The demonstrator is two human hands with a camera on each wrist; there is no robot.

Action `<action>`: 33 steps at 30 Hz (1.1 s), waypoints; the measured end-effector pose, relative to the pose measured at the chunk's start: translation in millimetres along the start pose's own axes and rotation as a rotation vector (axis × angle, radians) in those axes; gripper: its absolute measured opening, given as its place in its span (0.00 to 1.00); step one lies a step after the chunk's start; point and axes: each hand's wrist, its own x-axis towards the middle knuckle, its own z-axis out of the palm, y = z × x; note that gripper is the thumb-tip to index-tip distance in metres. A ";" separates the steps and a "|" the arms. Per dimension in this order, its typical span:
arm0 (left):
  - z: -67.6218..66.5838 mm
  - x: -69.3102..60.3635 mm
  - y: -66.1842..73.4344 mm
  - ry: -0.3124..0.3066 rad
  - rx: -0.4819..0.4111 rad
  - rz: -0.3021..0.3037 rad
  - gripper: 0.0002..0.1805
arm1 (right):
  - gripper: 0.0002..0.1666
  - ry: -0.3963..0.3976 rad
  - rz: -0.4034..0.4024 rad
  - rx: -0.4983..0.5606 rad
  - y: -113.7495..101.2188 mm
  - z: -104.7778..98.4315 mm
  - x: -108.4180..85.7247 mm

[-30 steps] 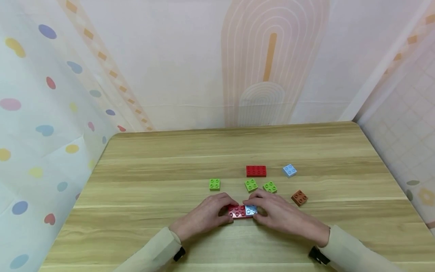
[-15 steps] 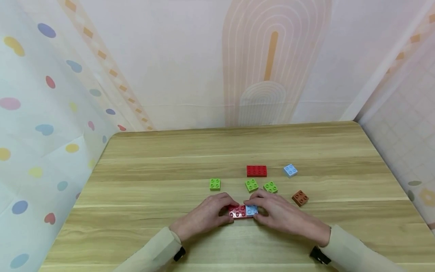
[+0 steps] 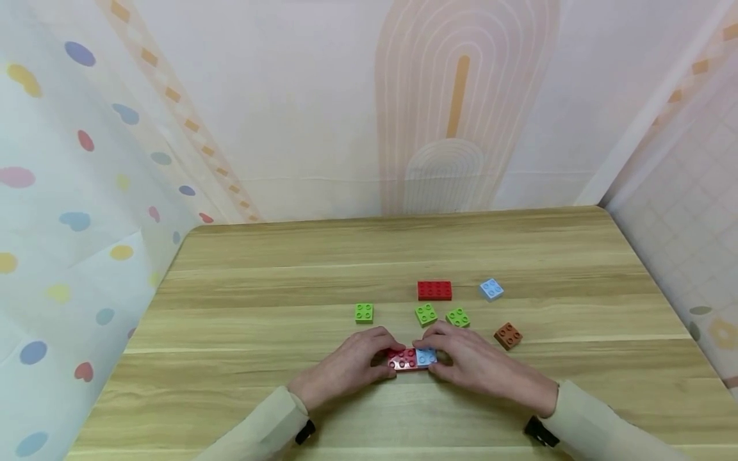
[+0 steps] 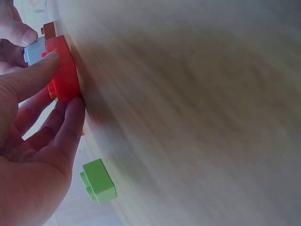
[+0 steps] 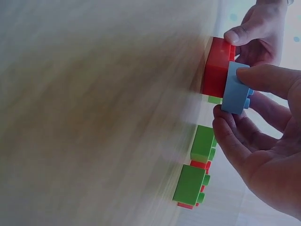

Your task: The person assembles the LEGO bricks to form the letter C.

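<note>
Near the front middle of the table lies a long red brick (image 3: 401,360) with a light blue brick (image 3: 426,356) on top at its right end. My left hand (image 3: 352,365) holds the red brick's left end between thumb and fingers. The light blue brick is pinched by my right hand (image 3: 481,365). In the right wrist view the light blue brick (image 5: 234,89) sits higher than the red brick (image 5: 218,68) and juts past its end; whether its studs are fully pressed down I cannot tell.
Beyond the hands lie another red brick (image 3: 435,291), a light blue one (image 3: 491,289) and green bricks (image 3: 364,313), (image 3: 426,314), (image 3: 458,317). A brown brick (image 3: 508,335) is right of them. Patterned cloth (image 3: 311,128) hangs behind the wooden table (image 3: 259,282).
</note>
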 end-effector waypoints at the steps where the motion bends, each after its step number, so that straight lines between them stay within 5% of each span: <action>1: -0.1 0.0 0.3 0.000 0.000 0.002 0.19 | 0.21 0.000 0.003 0.002 0.1 0.0 0.2; 13: 1.5 3.3 6.0 0.013 0.061 0.018 0.19 | 0.32 -0.005 0.095 -0.002 1.8 -1.7 -2.9; 24: 3.5 10.1 15.6 0.015 0.095 0.014 0.20 | 0.24 -0.006 0.150 0.039 9.0 -6.5 -8.1; 28: -0.9 7.6 12.3 0.069 0.068 0.020 0.20 | 0.24 -0.003 0.154 0.030 10.6 -6.2 -8.6; 33: -10.8 3.0 1.3 0.215 0.057 0.064 0.20 | 0.25 -0.004 0.152 0.034 12.0 -7.5 -9.4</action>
